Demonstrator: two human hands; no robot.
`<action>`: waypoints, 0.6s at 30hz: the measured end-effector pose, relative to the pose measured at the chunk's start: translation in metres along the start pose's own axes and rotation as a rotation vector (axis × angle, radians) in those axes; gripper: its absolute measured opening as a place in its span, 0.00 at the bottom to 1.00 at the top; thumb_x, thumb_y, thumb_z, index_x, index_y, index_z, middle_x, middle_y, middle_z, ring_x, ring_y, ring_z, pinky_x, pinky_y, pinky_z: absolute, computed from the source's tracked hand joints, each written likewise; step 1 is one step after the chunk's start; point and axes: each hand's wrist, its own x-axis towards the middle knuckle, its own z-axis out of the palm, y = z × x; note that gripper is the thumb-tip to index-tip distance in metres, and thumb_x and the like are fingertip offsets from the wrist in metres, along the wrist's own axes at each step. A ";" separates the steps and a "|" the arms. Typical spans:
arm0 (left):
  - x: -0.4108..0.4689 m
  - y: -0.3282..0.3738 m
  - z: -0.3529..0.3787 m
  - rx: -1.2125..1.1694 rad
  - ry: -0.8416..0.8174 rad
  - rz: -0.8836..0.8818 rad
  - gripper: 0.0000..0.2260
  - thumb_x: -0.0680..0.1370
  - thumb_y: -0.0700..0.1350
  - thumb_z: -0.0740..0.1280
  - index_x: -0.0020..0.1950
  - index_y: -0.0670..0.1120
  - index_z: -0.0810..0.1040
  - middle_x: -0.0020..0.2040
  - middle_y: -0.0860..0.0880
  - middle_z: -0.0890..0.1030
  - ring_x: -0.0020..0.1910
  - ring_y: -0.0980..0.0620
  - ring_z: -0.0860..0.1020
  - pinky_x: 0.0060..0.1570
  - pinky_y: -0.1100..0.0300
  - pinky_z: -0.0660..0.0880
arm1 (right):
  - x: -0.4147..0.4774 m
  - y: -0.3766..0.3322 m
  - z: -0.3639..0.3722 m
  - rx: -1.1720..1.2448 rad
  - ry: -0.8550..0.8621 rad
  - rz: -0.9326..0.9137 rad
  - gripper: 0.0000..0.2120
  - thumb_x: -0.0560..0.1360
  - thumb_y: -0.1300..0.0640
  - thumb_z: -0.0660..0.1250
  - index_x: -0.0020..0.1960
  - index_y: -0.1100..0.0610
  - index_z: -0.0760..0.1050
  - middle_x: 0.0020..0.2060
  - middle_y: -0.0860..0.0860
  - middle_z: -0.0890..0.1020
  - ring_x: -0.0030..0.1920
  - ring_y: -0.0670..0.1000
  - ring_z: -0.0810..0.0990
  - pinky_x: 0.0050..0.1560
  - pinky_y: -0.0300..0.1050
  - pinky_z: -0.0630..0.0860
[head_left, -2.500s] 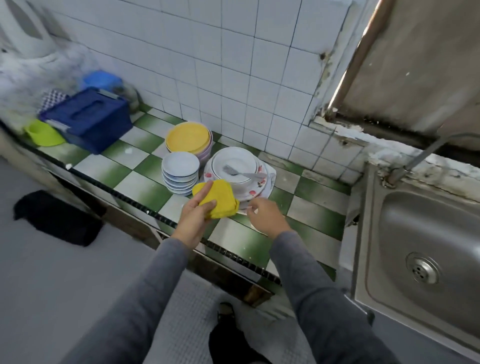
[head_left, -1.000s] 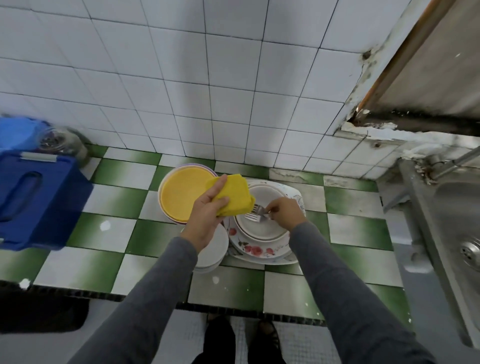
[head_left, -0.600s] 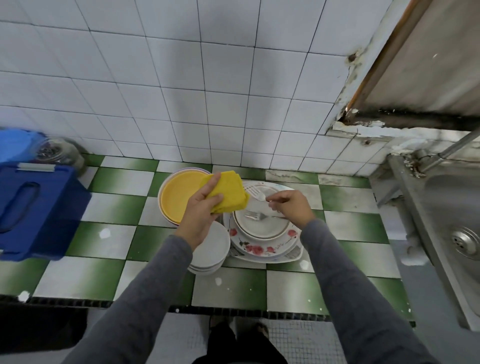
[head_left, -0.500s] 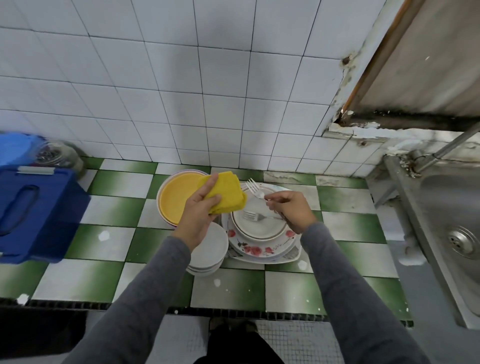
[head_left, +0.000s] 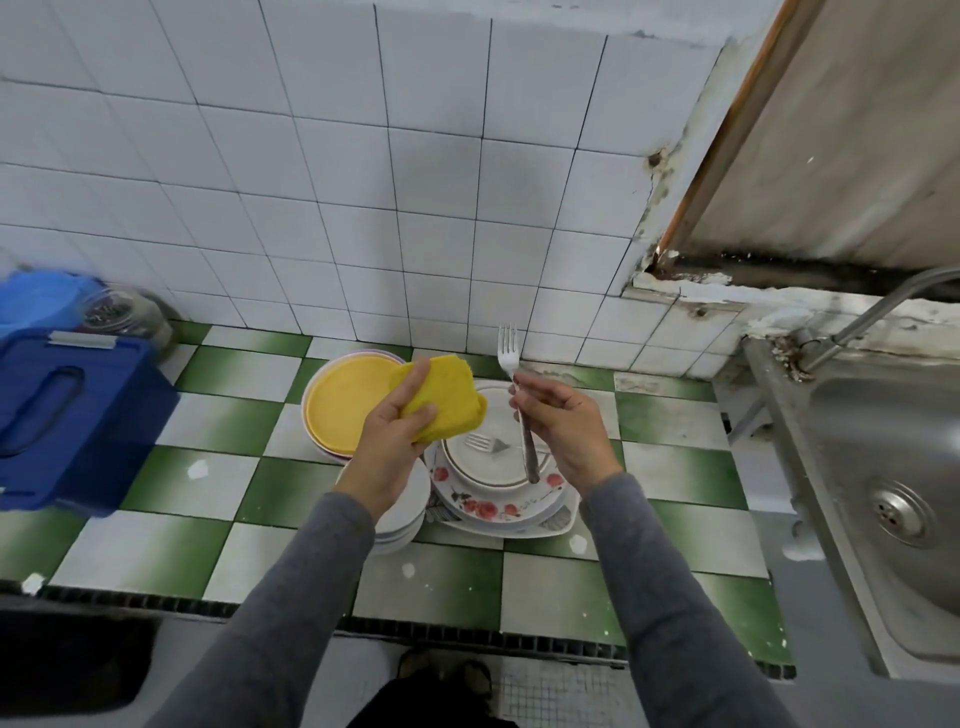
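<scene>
The fork (head_left: 515, 387) stands upright, pinched mid-handle by the right hand (head_left: 563, 426); left hand (head_left: 397, 431) grips the sponge (head_left: 447, 402).

yellow sponge (head_left: 441, 402), silver fork (head_left: 527, 447), yellow plate (head_left: 343, 410), red-rose plate (head_left: 488, 509), grn/wht check counter (head_left: 208, 374), blue box (head_left: 78, 415)

This is a modest home kitchen. The worktop (head_left: 675, 467) is laid in green and white checked tiles, with white wall tiles (head_left: 363, 182) behind it. A steel sink (head_left: 857, 415) with a bent tap (head_left: 878, 309) adjoins its right edge. Stacked plates (head_left: 493, 512) and bowls (head_left: 405, 514) sit mid-worktop, a blue lidded box (head_left: 67, 415) stands at the left edge, and a yellow sponge (head_left: 447, 400) and a fork (head_left: 527, 447) are held above the crockery.
</scene>
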 end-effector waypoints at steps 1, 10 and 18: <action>-0.002 0.000 0.002 0.007 -0.012 0.003 0.24 0.81 0.33 0.62 0.73 0.53 0.72 0.71 0.50 0.65 0.59 0.52 0.73 0.51 0.58 0.79 | -0.003 -0.003 0.002 0.016 -0.007 -0.009 0.12 0.76 0.71 0.68 0.56 0.60 0.81 0.45 0.52 0.87 0.46 0.49 0.85 0.48 0.39 0.80; -0.005 0.008 0.009 0.037 -0.112 0.060 0.24 0.81 0.33 0.62 0.71 0.57 0.72 0.71 0.52 0.68 0.63 0.51 0.74 0.57 0.56 0.78 | -0.017 -0.013 0.025 -0.031 -0.072 -0.058 0.12 0.75 0.70 0.70 0.58 0.63 0.81 0.46 0.56 0.86 0.46 0.51 0.85 0.48 0.42 0.81; 0.006 0.021 0.003 0.060 -0.187 0.103 0.25 0.81 0.33 0.60 0.71 0.58 0.70 0.68 0.53 0.75 0.61 0.53 0.80 0.55 0.59 0.79 | -0.024 -0.009 0.048 -0.205 -0.058 -0.036 0.09 0.74 0.70 0.71 0.50 0.58 0.83 0.38 0.54 0.84 0.38 0.50 0.84 0.45 0.43 0.82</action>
